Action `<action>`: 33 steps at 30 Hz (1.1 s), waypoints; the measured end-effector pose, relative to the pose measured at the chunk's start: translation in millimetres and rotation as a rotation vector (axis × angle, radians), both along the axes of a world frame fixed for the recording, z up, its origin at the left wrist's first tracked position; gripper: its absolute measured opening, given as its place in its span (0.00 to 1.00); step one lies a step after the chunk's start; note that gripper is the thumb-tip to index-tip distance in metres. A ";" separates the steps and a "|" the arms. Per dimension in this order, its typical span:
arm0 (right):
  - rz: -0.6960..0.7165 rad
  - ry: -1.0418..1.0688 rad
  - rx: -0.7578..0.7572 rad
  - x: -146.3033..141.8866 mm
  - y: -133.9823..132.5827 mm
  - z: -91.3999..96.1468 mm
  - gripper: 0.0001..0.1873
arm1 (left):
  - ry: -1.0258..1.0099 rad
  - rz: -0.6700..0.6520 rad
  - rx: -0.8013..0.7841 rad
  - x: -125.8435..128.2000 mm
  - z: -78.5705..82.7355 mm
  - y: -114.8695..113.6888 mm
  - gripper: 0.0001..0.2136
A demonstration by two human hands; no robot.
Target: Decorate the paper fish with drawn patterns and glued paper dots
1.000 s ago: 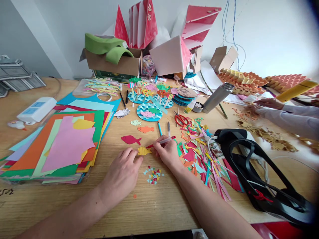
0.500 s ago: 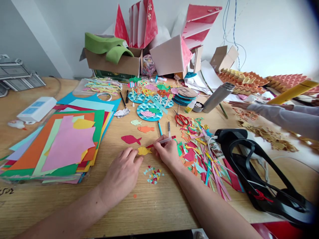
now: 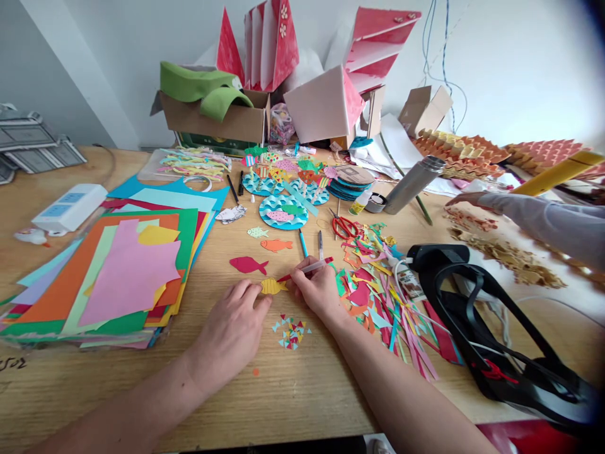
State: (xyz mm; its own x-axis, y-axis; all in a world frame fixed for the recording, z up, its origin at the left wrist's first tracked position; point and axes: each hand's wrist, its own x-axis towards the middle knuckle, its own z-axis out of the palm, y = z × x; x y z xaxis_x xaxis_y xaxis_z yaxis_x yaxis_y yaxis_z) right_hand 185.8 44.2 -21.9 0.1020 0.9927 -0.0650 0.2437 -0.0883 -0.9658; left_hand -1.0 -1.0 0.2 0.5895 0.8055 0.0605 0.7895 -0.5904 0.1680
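Note:
A yellow paper fish [image 3: 272, 286] with dark stripes lies flat on the table between my hands. My left hand [image 3: 242, 310] rests beside it with bent fingers, thumb and fingertips pinning its left end. My right hand [image 3: 317, 289] is closed around a red pen [image 3: 312, 267], whose tip points at the fish's tail end. Just beyond lie a dark red paper fish [image 3: 248, 264], an orange fish [image 3: 276, 245] and a pale green spotted fish [image 3: 258, 232]. Small paper triangles [image 3: 292, 334] are heaped nearer to me.
Stacked coloured paper [image 3: 127, 271] is at the left. Paper scraps [image 3: 373, 284], red scissors [image 3: 344, 227] and a black strapped headset [image 3: 477, 315] lie right. Blue wavy discs [image 3: 283, 213] stand behind. A metal flask [image 3: 416, 184] leans there. Another person's sleeved arm [image 3: 543, 217] reaches in from the right.
My hands, the pen and the yellow fish stay in nearly the same place. At the right, the other person's hand has shifted a little over the brownish scraps.

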 end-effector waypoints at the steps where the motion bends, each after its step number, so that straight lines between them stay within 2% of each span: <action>1: 0.004 -0.005 -0.004 0.0 -0.2 0.5 0.02 | -0.001 0.000 0.000 0.1 0.0 0.1 0.20; 33: 0.020 -0.025 -0.024 0.4 -1.2 4.3 0.02 | 0.011 -0.003 0.001 -0.3 -1.6 0.2 0.20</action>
State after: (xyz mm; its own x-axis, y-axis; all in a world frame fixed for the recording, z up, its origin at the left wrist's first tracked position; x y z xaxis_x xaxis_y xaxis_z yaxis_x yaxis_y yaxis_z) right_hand 186.2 43.0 -17.6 0.0842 0.9927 -0.0868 0.2697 -0.1066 -0.9570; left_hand -1.3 -0.9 -1.4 0.5929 0.8034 0.0553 0.7892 -0.5933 0.1586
